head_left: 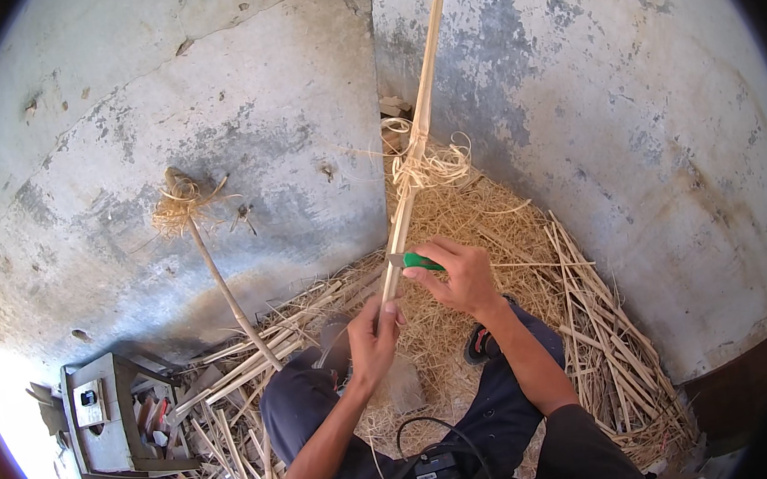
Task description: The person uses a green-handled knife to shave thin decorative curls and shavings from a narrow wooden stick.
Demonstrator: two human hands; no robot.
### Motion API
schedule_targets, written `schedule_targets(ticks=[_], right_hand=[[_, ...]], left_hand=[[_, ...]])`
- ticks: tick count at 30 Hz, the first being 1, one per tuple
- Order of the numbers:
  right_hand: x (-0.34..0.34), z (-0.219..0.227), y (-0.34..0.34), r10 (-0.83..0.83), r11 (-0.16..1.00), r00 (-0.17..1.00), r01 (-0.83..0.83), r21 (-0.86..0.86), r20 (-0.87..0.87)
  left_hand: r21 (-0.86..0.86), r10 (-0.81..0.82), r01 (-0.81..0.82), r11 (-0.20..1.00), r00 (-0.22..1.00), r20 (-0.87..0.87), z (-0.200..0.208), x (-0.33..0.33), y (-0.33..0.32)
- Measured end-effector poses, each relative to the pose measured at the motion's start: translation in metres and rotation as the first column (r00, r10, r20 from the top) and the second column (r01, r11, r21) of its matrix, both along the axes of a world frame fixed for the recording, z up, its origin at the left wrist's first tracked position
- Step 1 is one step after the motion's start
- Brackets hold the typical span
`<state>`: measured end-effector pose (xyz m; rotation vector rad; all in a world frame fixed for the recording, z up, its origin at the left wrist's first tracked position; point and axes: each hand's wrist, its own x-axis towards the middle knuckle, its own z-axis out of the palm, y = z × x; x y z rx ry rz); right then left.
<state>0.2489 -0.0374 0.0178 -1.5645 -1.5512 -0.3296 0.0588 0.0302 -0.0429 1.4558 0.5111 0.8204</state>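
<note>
Left hand (373, 341) grips the bamboo strip (403, 215) low, apparently to steady it; right hand (460, 277) clutches the green-handled knife (419, 261), blade against the strip!

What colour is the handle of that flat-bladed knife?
The flat-bladed knife's handle is bright green, best seen in the head view.

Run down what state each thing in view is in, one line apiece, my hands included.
Left hand: closed around the lower part of the wood strip.
Right hand: closed on the knife.
Knife: blade out, at the strip.
Wood strip: slanted upward, partly shaved, curls bunched midway.
Pole: slanting, shavings around its upper end.
Straw-coloured shavings: loose, heaped.
Sticks: loose, untidily piled.
Walls: stained, patchy.
</note>
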Motion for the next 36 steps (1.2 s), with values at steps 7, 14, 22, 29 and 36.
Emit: schedule_targets(ticks=[7,14,22,29,36], right_hand=[[-0.003,0.009,-0.002,-0.062,0.998,0.996,0.06,0.022,0.071],[0.004,0.009,0.0,-0.132,0.987,0.991,0.128,0.094,0.038],[0.014,0.014,0.001,-0.172,0.981,0.985,0.17,0.09,0.008],[0.028,0.012,0.003,-0.202,0.974,0.979,0.202,0.107,-0.011],[0.05,0.012,0.001,-0.389,0.913,0.919,0.393,0.111,-0.057]], left_hand=[[0.176,0.093,-0.085,0.981,0.995,-0.035,-0.006,-0.001,0.002],[0.283,0.141,-0.116,0.952,0.987,-0.07,-0.013,-0.001,-0.002],[0.345,0.162,-0.124,0.93,0.983,-0.083,-0.011,-0.002,-0.004],[0.349,0.152,-0.104,0.931,0.982,-0.113,-0.015,-0.001,-0.006],[0.418,0.15,-0.104,0.903,0.985,-0.08,-0.021,0.004,-0.014]])
